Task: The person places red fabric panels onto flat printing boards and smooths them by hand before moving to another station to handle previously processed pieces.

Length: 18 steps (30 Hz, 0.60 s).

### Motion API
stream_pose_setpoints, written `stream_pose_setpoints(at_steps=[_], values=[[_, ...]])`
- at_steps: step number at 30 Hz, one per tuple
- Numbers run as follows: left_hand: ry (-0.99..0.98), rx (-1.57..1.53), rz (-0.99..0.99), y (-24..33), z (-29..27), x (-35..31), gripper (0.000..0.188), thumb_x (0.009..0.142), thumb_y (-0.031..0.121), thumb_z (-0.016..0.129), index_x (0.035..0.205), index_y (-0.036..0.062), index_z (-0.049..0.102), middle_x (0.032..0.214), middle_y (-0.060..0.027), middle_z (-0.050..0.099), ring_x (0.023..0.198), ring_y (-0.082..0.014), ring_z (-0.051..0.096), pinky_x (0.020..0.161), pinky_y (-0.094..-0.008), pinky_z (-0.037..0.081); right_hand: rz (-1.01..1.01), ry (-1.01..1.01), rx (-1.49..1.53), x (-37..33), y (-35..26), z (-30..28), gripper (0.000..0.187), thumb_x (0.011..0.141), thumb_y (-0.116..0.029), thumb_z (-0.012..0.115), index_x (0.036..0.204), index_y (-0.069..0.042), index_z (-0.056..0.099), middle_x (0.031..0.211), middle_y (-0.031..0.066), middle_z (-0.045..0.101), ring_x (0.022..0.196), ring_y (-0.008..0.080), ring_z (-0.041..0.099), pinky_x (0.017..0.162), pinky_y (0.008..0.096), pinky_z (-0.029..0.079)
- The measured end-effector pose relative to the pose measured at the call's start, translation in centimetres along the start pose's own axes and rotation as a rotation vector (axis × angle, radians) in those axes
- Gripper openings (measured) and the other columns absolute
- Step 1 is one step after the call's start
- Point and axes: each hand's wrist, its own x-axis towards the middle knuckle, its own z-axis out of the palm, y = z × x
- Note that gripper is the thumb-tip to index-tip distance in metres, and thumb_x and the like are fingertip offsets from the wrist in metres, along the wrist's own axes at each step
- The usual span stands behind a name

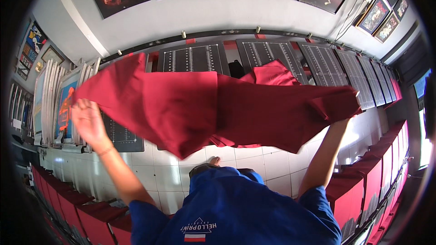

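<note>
A dark red cloth [181, 104] is stretched wide between my two hands, held up in front of me over the black boards. My left hand [88, 118] grips its left end, the fingertips partly covered by the fabric. At the opposite end my right hand [356, 109] holds a bunched corner, and most of that hand is hidden behind the cloth. The lower edge hangs in loose points above the floor. Behind it, more red fabric [275, 71] lies crumpled on a board; whether it is a separate piece I cannot tell.
Black boards with white scale marks [193, 57] run in a row along the wall. Framed printing screens [68, 95] lean together at the left. Red fabric panels [93, 215] line the lower left, with similar red panels [347, 188] at right. White tiles [163, 177] cover the floor.
</note>
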Motion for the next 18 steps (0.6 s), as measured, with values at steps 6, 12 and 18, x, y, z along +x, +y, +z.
stream_pose_setpoints(at_steps=[6,12,18], values=[[-0.308,0.246,0.059,9.2,10.8,9.4,0.014,0.101,0.017,0.049,0.101,0.0053,0.057,0.107,-0.0122,0.058,0.105,-0.0285,0.05,0.104,-0.0466,0.036,-0.316,-0.267,0.96,8.0,-10.1,-6.6,0.038,0.102,-0.043,0.053,0.107,-0.008,0.065,0.092,0.0034,0.064,0.082,0.015,0.058,0.074,0.0331,0.049],[-0.414,0.315,-0.009,10.2,12.5,18.0,0.01,0.097,0.017,0.058,0.101,0.009,0.061,0.105,-0.0087,0.064,0.108,-0.0282,0.056,0.102,-0.0463,0.042,-0.433,-0.362,1.48,5.1,-14.7,-13.8,0.038,0.104,-0.034,0.053,0.123,-0.002,0.064,0.105,0.0065,0.067,0.093,0.015,0.061,0.083,0.0279,0.049],[0.094,1.631,0.277,0.5,7.9,9.0,0.032,0.098,0.021,0.058,0.127,0.007,0.057,0.126,-0.0052,0.06,0.119,-0.0167,0.055,0.106,-0.0348,0.042,-0.361,-0.662,1.523,-9.2,-12.9,-13.5,0.022,0.1,-0.029,0.059,0.089,-0.009,0.062,0.085,-0.0005,0.059,0.079,0.0092,0.052,0.073,0.0248,0.042]])
